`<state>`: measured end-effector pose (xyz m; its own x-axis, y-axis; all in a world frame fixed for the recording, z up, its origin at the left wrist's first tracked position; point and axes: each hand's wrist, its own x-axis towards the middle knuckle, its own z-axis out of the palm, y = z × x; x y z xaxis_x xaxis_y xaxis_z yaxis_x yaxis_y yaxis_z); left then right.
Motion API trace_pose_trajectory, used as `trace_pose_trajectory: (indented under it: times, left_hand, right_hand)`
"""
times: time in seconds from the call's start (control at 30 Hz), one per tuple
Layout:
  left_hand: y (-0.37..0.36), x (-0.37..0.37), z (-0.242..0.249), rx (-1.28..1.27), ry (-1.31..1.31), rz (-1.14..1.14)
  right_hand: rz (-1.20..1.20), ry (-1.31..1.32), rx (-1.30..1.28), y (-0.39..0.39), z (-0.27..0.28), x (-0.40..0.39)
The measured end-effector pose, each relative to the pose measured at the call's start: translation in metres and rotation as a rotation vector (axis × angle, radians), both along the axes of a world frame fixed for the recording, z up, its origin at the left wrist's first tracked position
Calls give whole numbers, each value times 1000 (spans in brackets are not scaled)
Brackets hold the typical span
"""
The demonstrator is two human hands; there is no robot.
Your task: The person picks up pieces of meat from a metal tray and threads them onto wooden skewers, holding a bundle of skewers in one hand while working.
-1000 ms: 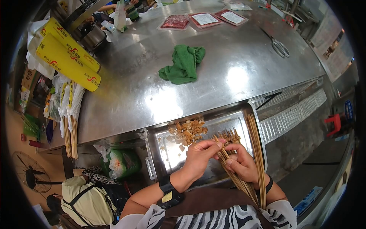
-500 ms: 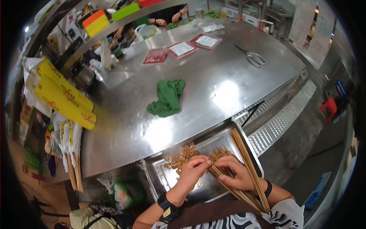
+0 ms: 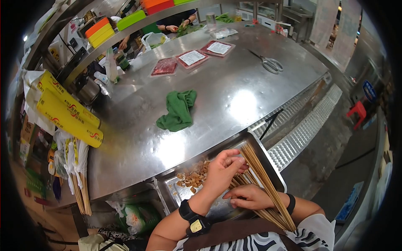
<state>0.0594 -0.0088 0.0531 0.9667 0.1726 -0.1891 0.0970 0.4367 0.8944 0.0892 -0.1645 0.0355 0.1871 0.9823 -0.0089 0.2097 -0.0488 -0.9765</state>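
Observation:
My left hand (image 3: pixel 224 173) is over the tray, its thumb and fingers closed at the upper end of a bundle of long bamboo skewers (image 3: pixel 268 184), seemingly pinching a skewer. Lower down, my right hand (image 3: pixel 251 197) lies across more skewers, fingers slightly bent, with a gap between the fingertips and nothing visible in them. Small brown food pieces (image 3: pixel 194 176) are heaped at the left of the metal tray (image 3: pixel 167 196). Some food-loaded skewer ends are mostly hidden behind my left hand.
The tray adjoins a steel table (image 3: pixel 217 113). On it are a crumpled green cloth (image 3: pixel 178 111), scissors (image 3: pixel 270 65), and sealed red meat packs (image 3: pixel 191 58). Yellow rolls (image 3: pixel 69 113) and wrapped skewers (image 3: pixel 79 175) occupy the left edge. Another person's hands (image 3: pixel 173 28) handle greens across the table.
My left hand has moved up and right from the loaded skewer tips to the bundle's upper end. My right hand has lowered slightly and its fingers have loosened.

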Motion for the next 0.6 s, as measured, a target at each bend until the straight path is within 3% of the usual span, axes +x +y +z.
trace_pose_trajectory:
  times: [0.43, 0.6]
  left_hand:
    - [-2, -1, -10, -187, -37, 66]
    - [9, -23, 4, -162, -15, 154]
  right_hand:
    - [53, 36, -80, 2, 2, 1]
    - [-71, 249, -158, -2, -1, 1]
